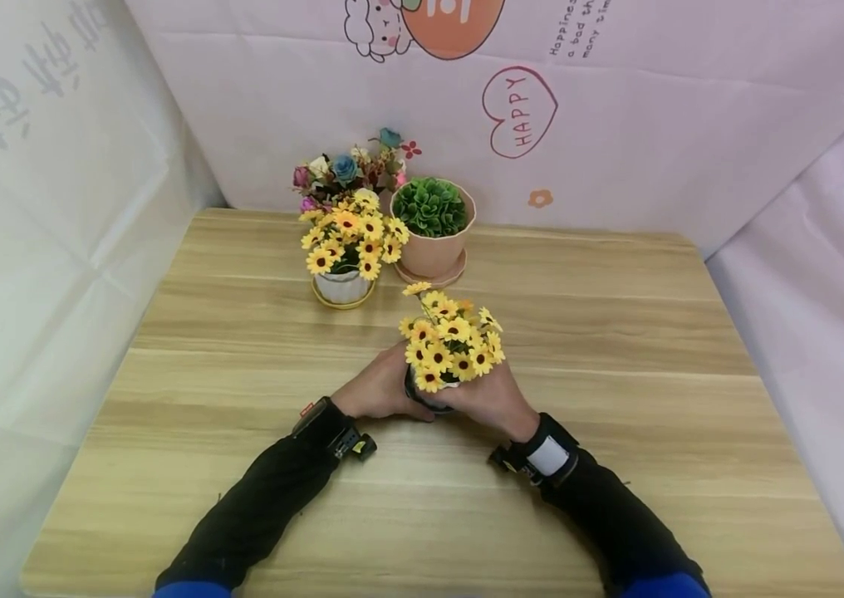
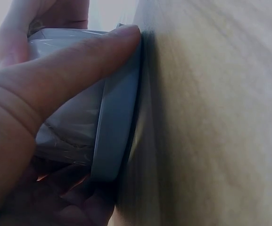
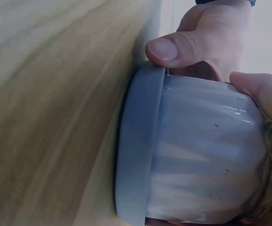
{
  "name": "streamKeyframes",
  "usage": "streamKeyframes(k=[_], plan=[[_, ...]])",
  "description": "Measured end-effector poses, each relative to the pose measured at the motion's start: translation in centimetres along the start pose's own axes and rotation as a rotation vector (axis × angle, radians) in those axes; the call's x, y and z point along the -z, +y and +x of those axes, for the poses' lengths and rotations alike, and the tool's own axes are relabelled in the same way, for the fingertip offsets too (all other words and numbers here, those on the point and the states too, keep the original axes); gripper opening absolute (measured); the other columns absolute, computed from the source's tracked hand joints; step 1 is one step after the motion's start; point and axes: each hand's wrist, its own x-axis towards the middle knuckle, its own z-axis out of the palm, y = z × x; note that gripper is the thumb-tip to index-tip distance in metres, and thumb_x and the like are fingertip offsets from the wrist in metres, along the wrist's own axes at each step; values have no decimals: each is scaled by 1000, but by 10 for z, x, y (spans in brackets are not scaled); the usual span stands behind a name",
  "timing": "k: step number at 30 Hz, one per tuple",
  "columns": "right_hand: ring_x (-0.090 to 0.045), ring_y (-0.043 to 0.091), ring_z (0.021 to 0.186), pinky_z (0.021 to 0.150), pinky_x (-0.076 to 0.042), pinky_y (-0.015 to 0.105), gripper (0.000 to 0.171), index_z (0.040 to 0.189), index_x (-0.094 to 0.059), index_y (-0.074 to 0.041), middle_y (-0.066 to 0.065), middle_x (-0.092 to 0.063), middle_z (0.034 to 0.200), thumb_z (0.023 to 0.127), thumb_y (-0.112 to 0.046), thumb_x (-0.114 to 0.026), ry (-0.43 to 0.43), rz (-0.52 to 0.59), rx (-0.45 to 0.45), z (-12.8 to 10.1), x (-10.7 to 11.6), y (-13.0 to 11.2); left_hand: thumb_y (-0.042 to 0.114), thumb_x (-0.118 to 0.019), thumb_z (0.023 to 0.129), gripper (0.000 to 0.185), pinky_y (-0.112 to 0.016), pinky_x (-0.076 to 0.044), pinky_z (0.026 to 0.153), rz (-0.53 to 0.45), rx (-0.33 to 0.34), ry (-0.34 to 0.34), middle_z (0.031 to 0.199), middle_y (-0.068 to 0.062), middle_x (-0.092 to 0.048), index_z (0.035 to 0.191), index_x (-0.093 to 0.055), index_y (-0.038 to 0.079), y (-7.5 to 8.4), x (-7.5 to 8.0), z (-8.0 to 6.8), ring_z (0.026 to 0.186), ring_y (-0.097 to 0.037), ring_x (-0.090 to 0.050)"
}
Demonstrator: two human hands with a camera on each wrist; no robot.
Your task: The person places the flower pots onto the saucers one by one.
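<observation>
Both hands hold a small potted plant with yellow daisy-like flowers (image 1: pixel 452 339) near the middle of the table. Its whitish ribbed pot (image 3: pixel 206 146) sits in a grey-blue saucer (image 3: pixel 138 146), low over the wood. From the left side, my left hand (image 1: pixel 383 387) grips the base, its thumb (image 2: pixel 79 66) lying across the pot to the saucer's edge. My right hand (image 1: pixel 495 400) holds the pot from the right, thumb up near the rim. In the head view the blossoms hide most of the pot and the right fingers.
Behind stand another yellow-flowered pot (image 1: pixel 343 288) on a yellow saucer, a pink pot (image 1: pixel 433 253) with a green plant, and a mixed bouquet (image 1: pixel 345 170) with blue roses. The wooden table (image 1: pixel 616 332) meets a printed white cloth (image 1: pixel 654 141) at the back.
</observation>
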Motion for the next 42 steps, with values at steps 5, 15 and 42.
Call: streamKeyframes(k=[5, 15, 42], plan=[[-60, 14, 129, 111, -52, 34, 85, 146, -52, -23, -6, -62, 137, 74, -25, -99, 1, -42, 3, 0, 1, 1, 25, -104, 64, 115, -41, -37, 128, -10, 3, 7, 157, -3, -51, 159, -40, 17, 1, 2, 1, 145, -22, -50], [-57, 18, 137, 114, -51, 46, 94, 151, -49, -20, -3, -60, 145, 74, -50, -95, -81, -256, -71, -11, 1, 0, 26, -103, 67, 109, -43, -38, 127, -18, -62, 23, 155, -3, -53, 157, -43, 18, -3, -3, -2, 144, -22, -51], [-49, 36, 148, 122, -45, 52, 105, 163, -34, -7, 20, -48, 161, 79, -24, -95, -131, -430, -92, -29, 8, 1, 2, -91, 73, 99, -56, -27, 131, 77, -86, 178, 160, -31, -39, 157, -38, -5, 30, -19, -10, 151, -44, -37]])
